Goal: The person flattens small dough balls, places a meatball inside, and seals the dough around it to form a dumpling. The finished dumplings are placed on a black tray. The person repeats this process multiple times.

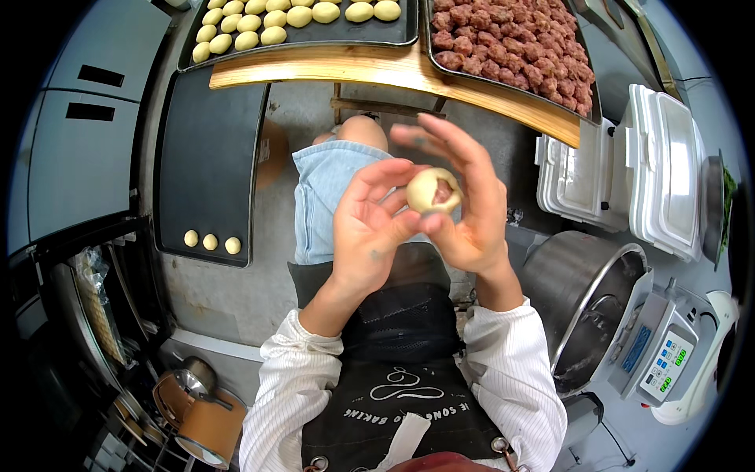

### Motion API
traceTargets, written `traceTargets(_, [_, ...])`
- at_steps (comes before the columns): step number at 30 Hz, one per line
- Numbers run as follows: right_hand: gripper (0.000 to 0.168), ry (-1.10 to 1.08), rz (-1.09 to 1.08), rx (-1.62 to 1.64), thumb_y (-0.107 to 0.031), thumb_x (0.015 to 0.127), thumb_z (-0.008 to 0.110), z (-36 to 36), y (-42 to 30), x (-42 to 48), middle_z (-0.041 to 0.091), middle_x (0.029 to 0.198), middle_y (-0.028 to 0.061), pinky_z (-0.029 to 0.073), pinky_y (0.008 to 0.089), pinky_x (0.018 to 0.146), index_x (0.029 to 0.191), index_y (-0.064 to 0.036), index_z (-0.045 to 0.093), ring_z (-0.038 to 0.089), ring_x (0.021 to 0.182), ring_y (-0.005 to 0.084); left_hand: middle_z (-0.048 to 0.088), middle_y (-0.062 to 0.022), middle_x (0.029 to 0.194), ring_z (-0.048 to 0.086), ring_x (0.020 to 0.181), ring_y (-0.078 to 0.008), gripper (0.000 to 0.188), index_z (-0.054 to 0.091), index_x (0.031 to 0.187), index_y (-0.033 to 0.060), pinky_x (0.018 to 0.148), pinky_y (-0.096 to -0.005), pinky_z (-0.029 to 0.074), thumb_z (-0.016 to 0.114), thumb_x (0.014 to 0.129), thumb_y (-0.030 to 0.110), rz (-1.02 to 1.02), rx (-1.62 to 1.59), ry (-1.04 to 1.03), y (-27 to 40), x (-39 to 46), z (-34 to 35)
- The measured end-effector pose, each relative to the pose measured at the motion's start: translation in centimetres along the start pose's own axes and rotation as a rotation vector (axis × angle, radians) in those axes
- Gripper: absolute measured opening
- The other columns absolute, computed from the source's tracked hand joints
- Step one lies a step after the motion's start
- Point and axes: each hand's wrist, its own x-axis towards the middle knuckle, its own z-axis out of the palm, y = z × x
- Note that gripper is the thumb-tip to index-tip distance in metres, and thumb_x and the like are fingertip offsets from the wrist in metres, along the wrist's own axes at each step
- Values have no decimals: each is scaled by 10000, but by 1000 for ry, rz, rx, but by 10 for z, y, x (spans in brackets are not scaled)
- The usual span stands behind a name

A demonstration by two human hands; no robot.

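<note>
Between my two hands, above my lap, is a ball of pale yellow dough [422, 192] partly wrapped around a pink meat filling [443, 192]. The filling shows through a gap on the dough's right side. My left hand [373, 218] supports the ball from the left, with thumb and fingers against it. On the other side my right hand [472, 206] has its thumb at the lower edge, while its raised fingers are blurred. Beyond my hands, a dark tray of dough pieces [299, 16] and a tray heaped with meat balls [507, 53] rest on a wooden board [354, 64].
At the left, a dark baking tray [206, 171] holds three small dough balls [210, 242] near its front edge. Lidded plastic bins [660, 171], a large steel mixing bowl [584, 307] and a digital scale [663, 360] stand at the right. A rack [112, 307] lies lower left.
</note>
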Motion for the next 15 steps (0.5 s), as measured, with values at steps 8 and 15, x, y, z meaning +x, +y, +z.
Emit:
traceTargets(8, [322,-16,-4,156,-63,1027,448,5,4,-1,726,1132,236,549,371,945,1301,85,527,735,1003,252,593,-177,1321,619,1217,-273,535,466,1366,9,1044,-424,523,757,919,50,-144,-241,77,6,-2,0])
traceTargets(15, [343,-31,193,170,-84,1044,415,4,-8,-2,717,1144,271,529,388,995,1317,103,506,724,1028,258,614,-192,1315,626,1211,-258,501,470,1345,3,1025,-420,542,749,937,89,77,-68,60,-4,-2,0])
